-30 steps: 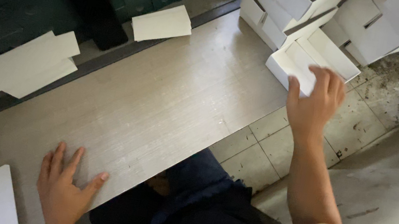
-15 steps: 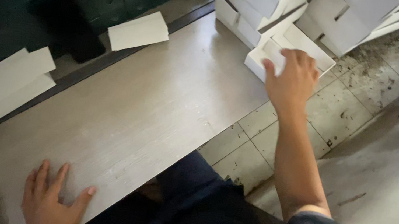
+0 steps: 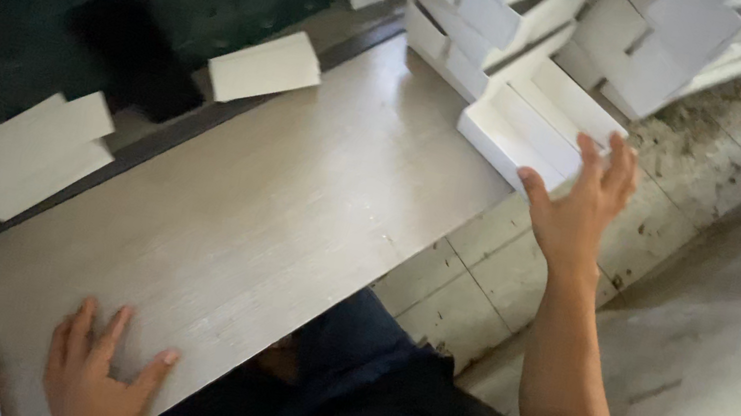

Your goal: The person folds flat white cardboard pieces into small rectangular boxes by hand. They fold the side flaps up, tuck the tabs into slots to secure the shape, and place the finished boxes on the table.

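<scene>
While left hand [image 3: 93, 372] lies flat, fingers spread, on wooden board [image 3: 268, 210], right hand [image 3: 579, 204] hovers open over tiled floor [image 3: 480, 278].

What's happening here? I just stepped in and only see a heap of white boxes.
A person sits at a pale wooden board. Their right hand, fingers spread, reaches to the open white box at the foot of a stack of white boxes. It holds nothing. The left hand lies flat on the board's near edge. Flat white cardboard pieces lie along the far side.
</scene>
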